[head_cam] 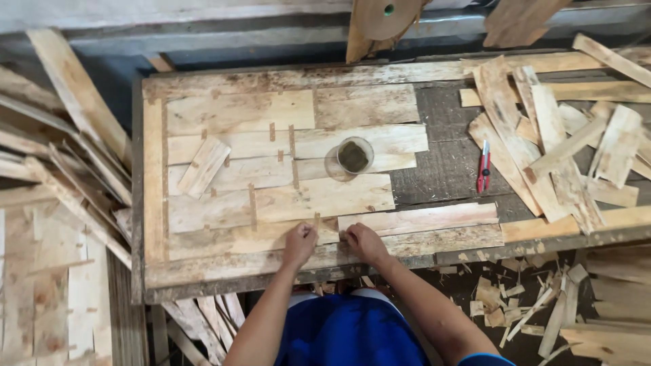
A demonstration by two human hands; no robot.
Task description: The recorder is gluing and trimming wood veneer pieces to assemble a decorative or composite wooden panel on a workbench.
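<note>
Veneer sheet (285, 169), pieced and taped across most of the tabletop (441, 169); left grip (299, 241) and right grip (361, 240) press fingertips on the nearest seam, grasping nothing, loose strips (563, 142) unjoined beyond the right grip.

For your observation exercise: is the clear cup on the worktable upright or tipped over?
Upright. The clear cup shows its round open rim facing up, with dark contents inside, standing on the veneer sheets.

hands: 2, left hand (299, 241) and right hand (362, 242), both on the veneer sheet
glass jar (354, 156): 1, on the sheet
red utility knife (483, 167): 1
work table (153, 190): 1
round wooden disc (383, 15): 1, top edge
loose veneer strip (203, 165) lying on sheet: 1
scrap pile (563, 142) pieces: too many to count
</note>
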